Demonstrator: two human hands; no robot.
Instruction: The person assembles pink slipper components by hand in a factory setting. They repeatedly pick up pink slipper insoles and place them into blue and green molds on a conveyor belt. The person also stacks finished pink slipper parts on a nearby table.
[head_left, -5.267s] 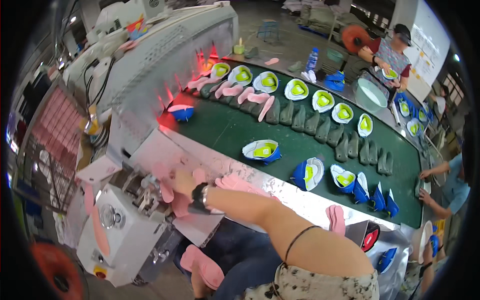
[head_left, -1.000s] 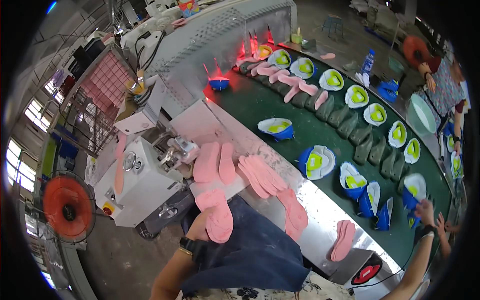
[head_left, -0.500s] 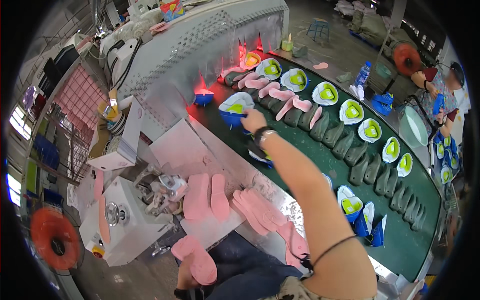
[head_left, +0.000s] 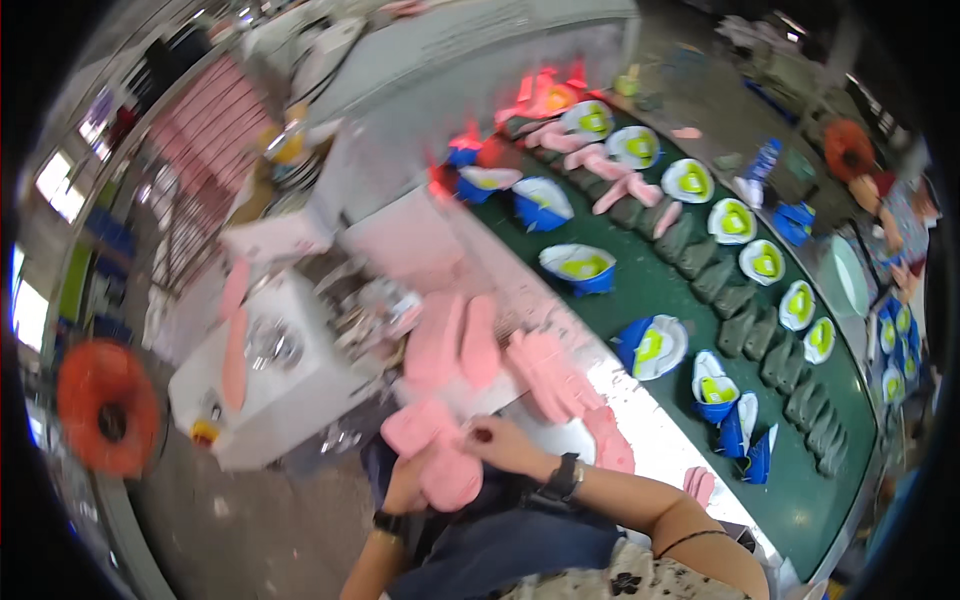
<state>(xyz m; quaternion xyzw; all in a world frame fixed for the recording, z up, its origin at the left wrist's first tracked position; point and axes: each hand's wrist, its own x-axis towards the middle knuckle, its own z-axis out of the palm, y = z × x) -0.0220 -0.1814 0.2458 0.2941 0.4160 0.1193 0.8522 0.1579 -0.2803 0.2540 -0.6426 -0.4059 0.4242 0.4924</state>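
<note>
Both hands met on a pink insole (head_left: 447, 478) held just off the workbench's (head_left: 660, 440) near edge. Left hand (head_left: 405, 487) cupped it from below, right hand (head_left: 505, 445) pinched its top (blurred). More pink insoles (head_left: 545, 372) lay along that edge; blue shoe uppers (head_left: 652, 348) sat on the green conveyor belt (head_left: 800, 480).

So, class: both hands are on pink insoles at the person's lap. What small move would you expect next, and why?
Probably the right hand lifts one pink insole up to the pink insoles on the bench. Both it and the left hand grip the lap pair, and that row lies just above them.
</note>
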